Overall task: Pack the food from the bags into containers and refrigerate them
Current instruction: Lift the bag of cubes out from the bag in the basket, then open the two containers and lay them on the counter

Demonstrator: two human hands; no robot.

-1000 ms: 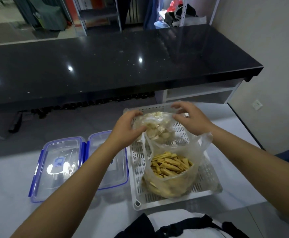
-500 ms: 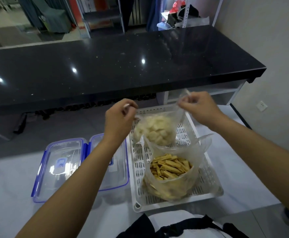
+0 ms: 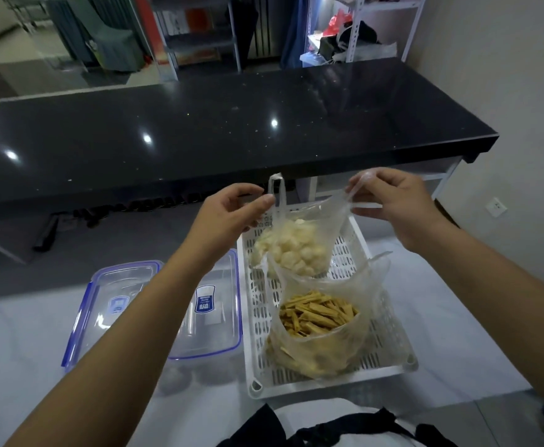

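Upper bag (image 3: 299,243): clear thin plastic, loaded with pale, rounded white pieces bunched at the bottom. I see it held up over the far half of the white basket (image 3: 390,366); whether its underside touches the basket I cannot tell.
Upper bag, orientation: long axis roughly vertical — mouth up, food mass down. Mouth stretched left to right between my two hands.
Left hand (image 3: 231,214): thumb and fingertips pinched together on the bag's left handle loop, which stands up above the fingers.
Right hand (image 3: 396,204): fingers curled and clamped on the right handle at the bag's upper right corner.
Lower bag (image 3: 322,337): clear plastic, resting in the near half of the basket, mouth open upward, filled with tan-yellow stick-shaped strips. The strips lie in mixed directions, most running left to right.
Bag count: two — one held, one resting.
Basket count: one. White, slotted floor and walls, long axis running away from me, standing on the pale counter (image 3: 22,343).
Container count: two clear boxes with blue rims, side by side and touching, just left of the basket.
Left container (image 3: 109,304): blue label visible through the clear surface; long axis runs away from me.
Right container (image 3: 212,314): blue-and-white label visible; partly covered by my left forearm; right edge just beside the basket wall.
Black countertop (image 3: 231,124): glossy, raised, beyond the basket.
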